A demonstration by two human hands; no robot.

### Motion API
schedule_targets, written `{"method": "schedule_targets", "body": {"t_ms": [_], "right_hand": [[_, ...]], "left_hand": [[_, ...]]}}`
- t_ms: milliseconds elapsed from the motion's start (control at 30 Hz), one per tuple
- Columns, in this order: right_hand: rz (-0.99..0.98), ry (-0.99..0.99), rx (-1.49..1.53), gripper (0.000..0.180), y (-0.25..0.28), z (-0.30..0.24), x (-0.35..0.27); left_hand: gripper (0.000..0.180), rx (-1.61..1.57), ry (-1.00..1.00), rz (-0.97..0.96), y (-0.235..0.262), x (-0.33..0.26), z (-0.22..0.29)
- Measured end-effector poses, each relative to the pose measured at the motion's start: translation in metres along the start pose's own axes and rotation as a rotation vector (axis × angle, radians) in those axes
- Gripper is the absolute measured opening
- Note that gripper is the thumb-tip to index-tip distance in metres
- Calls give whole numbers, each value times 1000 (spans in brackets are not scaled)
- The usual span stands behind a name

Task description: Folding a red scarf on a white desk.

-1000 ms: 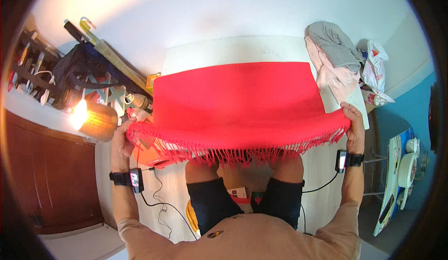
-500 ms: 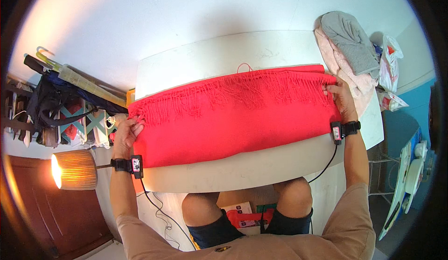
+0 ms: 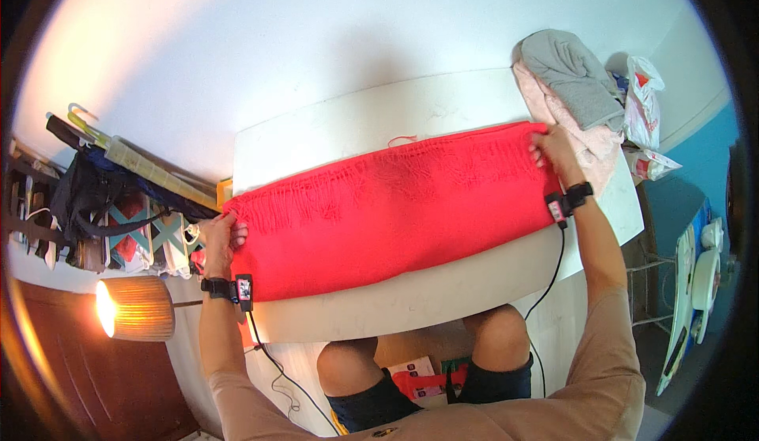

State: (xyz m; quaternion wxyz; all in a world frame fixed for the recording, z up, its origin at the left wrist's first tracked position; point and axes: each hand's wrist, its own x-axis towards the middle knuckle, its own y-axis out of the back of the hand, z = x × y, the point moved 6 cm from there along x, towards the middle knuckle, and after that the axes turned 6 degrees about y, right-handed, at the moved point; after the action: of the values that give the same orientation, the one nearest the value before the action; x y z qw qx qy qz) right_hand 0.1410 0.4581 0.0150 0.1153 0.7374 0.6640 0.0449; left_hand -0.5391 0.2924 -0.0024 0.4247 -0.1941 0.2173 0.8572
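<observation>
From the head camera, you've got the red shawl (image 3: pixel 395 211) laid flat across the white table (image 3: pixel 443 299), folded double by the look of it, with its fringe (image 3: pixel 332 192) running along the far edge. Your left hand (image 3: pixel 220 239) is at the shawl's left end, fingers curled and pinching the corner right where it overhangs the table's edge. Your right hand (image 3: pixel 553 150) is at the far right corner, fingers closed on the fringed edge, pulling it out toward the pile of clothes (image 3: pixel 573 93). That pile, grey on top of pale pink, sits touching the shawl's right end, and there's your first risk: drag the corner any further and I'd judge it rides up onto the pile and loses its flat lie. On the left, the end hangs off the table, so if that pinch lets go the weight could slide the layers askew. A loose red thread (image 3: pixel 402 139) lies just beyond the fringe; it could snag if swept. Watch the cable (image 3: pixel 545 283) hanging from your right wristband (image 3: pixel 565 201), too: it crosses the table's near edge and could catch there. The lamp (image 3: pixel 134 308) glows low left, well apart.
</observation>
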Motion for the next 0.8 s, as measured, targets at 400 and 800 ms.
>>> {"method": "schedule_targets", "body": {"t_ms": [400, 800], "right_hand": [[100, 413, -387, 74, 1, -41, -77], [-491, 742, -1045, 57, -132, -27, -142]], "left_hand": [[63, -59, -197, 127, 12, -56, 8], [69, 1270, -955, -108, -179, -162, -28]]}}
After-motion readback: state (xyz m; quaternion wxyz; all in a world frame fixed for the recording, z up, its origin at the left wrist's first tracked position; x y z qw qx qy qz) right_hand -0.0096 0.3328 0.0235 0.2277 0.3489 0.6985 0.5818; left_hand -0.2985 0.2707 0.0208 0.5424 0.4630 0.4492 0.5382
